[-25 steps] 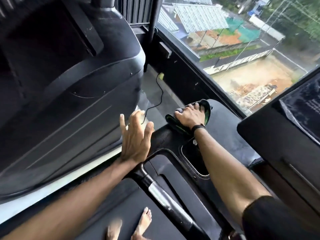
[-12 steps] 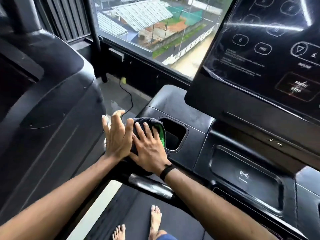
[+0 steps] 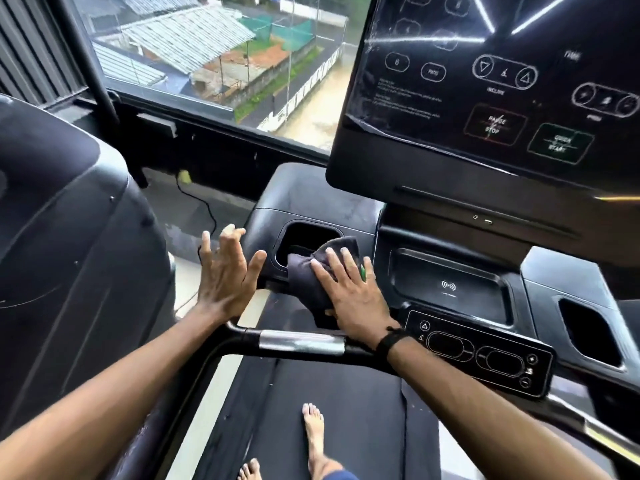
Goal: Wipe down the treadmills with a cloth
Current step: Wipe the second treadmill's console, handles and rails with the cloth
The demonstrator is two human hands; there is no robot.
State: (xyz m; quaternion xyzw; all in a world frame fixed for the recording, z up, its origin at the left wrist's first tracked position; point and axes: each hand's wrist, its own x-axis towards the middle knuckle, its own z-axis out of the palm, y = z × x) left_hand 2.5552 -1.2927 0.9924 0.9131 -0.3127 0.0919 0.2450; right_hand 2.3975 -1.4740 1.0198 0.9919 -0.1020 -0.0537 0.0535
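Presently, the right hand lies flat on a dark cloth, fingers straight and slightly spread, pressing it against the treadmill console at the rim of the left cup holder. The grip here is open-palmed: nothing is curled round the cloth. A sliver of green shows between two of the fingers. The cloth bunches ahead of the fingertips and partly dips into the cup holder; its near end lies under the palm. A black band sits on the right wrist.

The left hand is just left of the cloth, apart from it, held edge-on with fingers straight and loosely spread, holding nothing. Whether it touches the console's left edge cannot be told.

Directly below both wrists runs the handlebar, with a silver sensor section. To the right of the right hand lie a shallow tray bearing a wireless symbol and a button panel; further right is a second cup holder. Above the hands stands the screen, showing control markings and light reflections. Below the hands, bare feet stand on the belt. Left of the left hand is a neighbouring machine; beyond it, a window.
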